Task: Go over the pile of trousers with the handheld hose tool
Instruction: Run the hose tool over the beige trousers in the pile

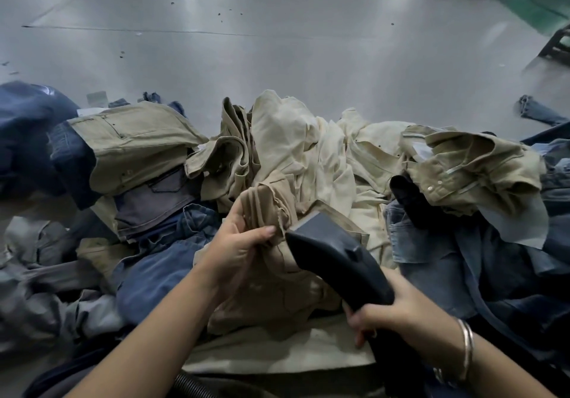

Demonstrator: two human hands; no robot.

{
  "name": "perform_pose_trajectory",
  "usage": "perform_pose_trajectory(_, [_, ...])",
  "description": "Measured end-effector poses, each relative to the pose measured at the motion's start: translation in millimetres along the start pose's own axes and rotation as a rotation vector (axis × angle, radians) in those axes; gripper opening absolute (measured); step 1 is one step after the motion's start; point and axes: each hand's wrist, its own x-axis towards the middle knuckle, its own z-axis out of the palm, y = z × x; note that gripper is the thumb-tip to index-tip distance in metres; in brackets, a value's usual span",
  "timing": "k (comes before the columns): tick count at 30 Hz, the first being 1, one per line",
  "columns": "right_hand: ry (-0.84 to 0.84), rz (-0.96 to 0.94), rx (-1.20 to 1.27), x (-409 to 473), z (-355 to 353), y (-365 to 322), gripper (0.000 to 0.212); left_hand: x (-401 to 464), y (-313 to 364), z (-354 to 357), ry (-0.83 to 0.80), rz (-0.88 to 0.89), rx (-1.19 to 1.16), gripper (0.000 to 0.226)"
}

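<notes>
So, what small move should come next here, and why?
Probably bring the hose tool forward onto the tan trousers. The left hand holds that cloth bunched up, and the right hand grips the handle, with the tool's head right beside the fold.

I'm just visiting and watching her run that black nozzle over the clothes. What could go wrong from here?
1. The left hand bunches the tan trousers right beside the mouth of the nozzle, so loose cloth or a fingertip might get drawn in.
2. The right hand grips the tool low on its handle; it might twist off target.
3. The hose runs under her arms and might snag on the pile.
</notes>
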Motion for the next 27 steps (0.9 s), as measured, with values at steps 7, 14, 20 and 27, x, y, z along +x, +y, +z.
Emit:
perform_pose_trajectory(7, [0.018, 0.021, -0.006, 7, 3, 5, 0.024, -2, -3, 5, -0.115, -0.028, 0.143, 0.05])
perform_pose_trajectory(14, [0.076, -0.002, 0.059, 12, 6, -3, 0.025, -5, -7, -5, -0.228, -0.078, 0.27, 0.061])
perform_pose_trajectory(20, [0.236, -0.035, 0.219, 18, -4, -22, 0.017, -5, -11, -2, -0.263, -0.088, 0.155, 0.049])
perform_pose_trajectory(27, [0.019, 0.086, 0.163, 1, -4, -21, 0.026, 0, -5, -4, -0.147, -0.08, 0.023, 0.023])
